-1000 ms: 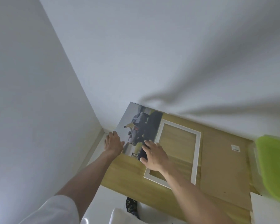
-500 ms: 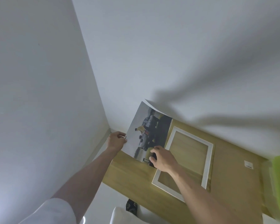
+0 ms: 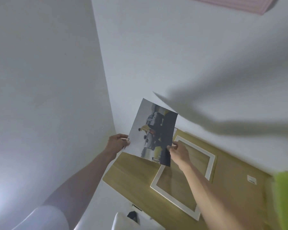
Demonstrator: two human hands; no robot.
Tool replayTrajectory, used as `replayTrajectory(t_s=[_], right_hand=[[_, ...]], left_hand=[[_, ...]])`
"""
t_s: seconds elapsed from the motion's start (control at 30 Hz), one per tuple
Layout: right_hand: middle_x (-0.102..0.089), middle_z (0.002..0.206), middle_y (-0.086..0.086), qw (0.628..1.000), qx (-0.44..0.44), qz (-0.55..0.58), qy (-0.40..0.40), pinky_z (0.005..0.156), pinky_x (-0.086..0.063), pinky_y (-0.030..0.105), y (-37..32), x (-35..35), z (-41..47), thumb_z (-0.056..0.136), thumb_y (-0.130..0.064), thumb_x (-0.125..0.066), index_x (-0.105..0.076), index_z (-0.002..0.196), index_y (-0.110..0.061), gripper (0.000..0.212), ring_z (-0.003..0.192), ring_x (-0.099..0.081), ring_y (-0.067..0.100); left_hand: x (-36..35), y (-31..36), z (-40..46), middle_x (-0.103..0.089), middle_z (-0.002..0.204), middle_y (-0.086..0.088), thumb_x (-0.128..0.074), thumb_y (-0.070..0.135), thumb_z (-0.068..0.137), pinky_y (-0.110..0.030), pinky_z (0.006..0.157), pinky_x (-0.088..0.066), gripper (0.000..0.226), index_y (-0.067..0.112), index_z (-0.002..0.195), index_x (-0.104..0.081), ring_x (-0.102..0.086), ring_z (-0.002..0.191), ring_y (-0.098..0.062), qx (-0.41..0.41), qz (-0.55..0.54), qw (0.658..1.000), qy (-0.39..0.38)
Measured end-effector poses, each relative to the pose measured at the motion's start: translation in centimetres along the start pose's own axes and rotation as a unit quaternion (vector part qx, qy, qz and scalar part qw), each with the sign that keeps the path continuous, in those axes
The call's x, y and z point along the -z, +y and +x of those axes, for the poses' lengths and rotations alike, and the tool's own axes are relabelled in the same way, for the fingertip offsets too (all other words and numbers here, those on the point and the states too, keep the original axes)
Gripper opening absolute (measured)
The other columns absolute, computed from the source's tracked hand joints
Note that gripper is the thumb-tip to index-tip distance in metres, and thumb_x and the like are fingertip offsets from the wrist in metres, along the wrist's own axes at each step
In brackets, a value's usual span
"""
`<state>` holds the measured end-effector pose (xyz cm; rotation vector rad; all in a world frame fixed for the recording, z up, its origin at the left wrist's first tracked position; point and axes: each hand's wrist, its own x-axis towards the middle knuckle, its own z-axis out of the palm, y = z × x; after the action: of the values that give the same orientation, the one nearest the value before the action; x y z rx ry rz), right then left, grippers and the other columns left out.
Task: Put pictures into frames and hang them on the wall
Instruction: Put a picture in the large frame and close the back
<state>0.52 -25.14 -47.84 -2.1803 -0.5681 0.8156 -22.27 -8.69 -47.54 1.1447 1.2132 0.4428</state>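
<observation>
Picture (image 3: 152,130) is held above the counter (image 3: 131,178), between two grips: the left hand (image 3: 117,143) pinches its left edge, the right hand (image 3: 179,151) pinches its lower right edge. One picture and one white frame (image 3: 210,165) are counted; the frame lies flat on the counter. A dark vehicle is printed on the sheet.

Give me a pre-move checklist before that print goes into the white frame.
1. Left hand pinches the print at its left edge: ok.
2. Right hand pinches its lower right edge: ok.
3. Print lifted off the wooden table: ok.
4. White frame lies flat on the table, opening unobstructed: ok.
5. Print lined up over the frame: not ok; it is held left of it.
6. Print size fits the frame: cannot tell.
</observation>
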Motion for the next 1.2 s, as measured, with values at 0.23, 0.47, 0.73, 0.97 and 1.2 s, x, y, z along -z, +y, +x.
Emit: replayTrajectory(t_s=[0.23, 0.47, 0.73, 0.97, 1.2], right_hand=[[-0.071, 0.102, 0.004, 0.994, -0.064, 0.069, 0.055, 0.060, -0.054, 0.020, 5.4, 4.9, -1.6, 0.089, -0.013, -0.069, -0.067, 0.108, -0.012, 0.020, 0.083, -0.071, 0.019], [-0.067, 0.105, 0.008, 0.978, -0.131, 0.132, 0.094, 0.060, -0.055, 0.023, 12.4, 8.9, -3.6, 0.085, -0.002, -0.070, -0.066, 0.112, -0.009, 0.028, 0.086, -0.068, 0.021], [-0.065, 0.110, 0.009, 0.971, -0.169, 0.119, 0.118, 0.060, -0.058, 0.025, 16.6, 9.2, -5.7, 0.085, 0.000, -0.071, -0.065, 0.111, -0.009, 0.028, 0.092, -0.066, 0.022], [-0.063, 0.095, 0.000, 0.975, -0.173, 0.065, 0.120, 0.070, -0.062, 0.033, 17.2, 8.4, -5.7, 0.086, -0.001, -0.069, -0.064, 0.115, -0.010, 0.031, 0.074, -0.063, 0.015], [-0.063, 0.092, -0.005, 0.981, -0.164, 0.000, 0.104, 0.086, -0.057, 0.041, 17.6, 8.0, -5.8, 0.078, -0.006, -0.073, -0.062, 0.119, -0.015, 0.043, 0.088, -0.068, 0.023]], left_hand=[[-5.6, -1.5, -2.5, -0.071, 0.090, -0.012, -0.075, -0.001, 0.076, -0.036, 0.076, -0.054, 0.020, 0.010, 0.092, -0.071, -0.065, 0.079, -0.024, -0.006, 0.068, 0.997, -0.035], [-12.1, -4.2, -3.2, -0.073, 0.083, -0.002, -0.081, 0.006, 0.072, -0.039, 0.078, -0.057, 0.022, 0.019, 0.088, -0.075, -0.066, 0.075, -0.021, -0.009, 0.215, 0.973, -0.081], [-15.4, -6.5, -3.0, -0.073, 0.108, -0.004, -0.085, 0.018, 0.070, -0.033, 0.086, -0.055, 0.038, 0.013, 0.106, -0.075, -0.069, 0.093, -0.018, -0.069, 0.418, 0.900, -0.103], [-15.4, -7.3, -3.2, -0.071, 0.108, -0.005, -0.079, 0.008, 0.074, -0.037, 0.083, -0.057, 0.040, 0.014, 0.112, -0.070, -0.067, 0.090, -0.020, -0.088, 0.447, 0.884, -0.107], [-15.0, -7.6, -2.6, -0.069, 0.104, -0.005, -0.085, 0.012, 0.069, -0.037, 0.081, -0.056, 0.047, 0.014, 0.111, -0.066, -0.065, 0.088, -0.021, -0.061, 0.464, 0.872, -0.143]])
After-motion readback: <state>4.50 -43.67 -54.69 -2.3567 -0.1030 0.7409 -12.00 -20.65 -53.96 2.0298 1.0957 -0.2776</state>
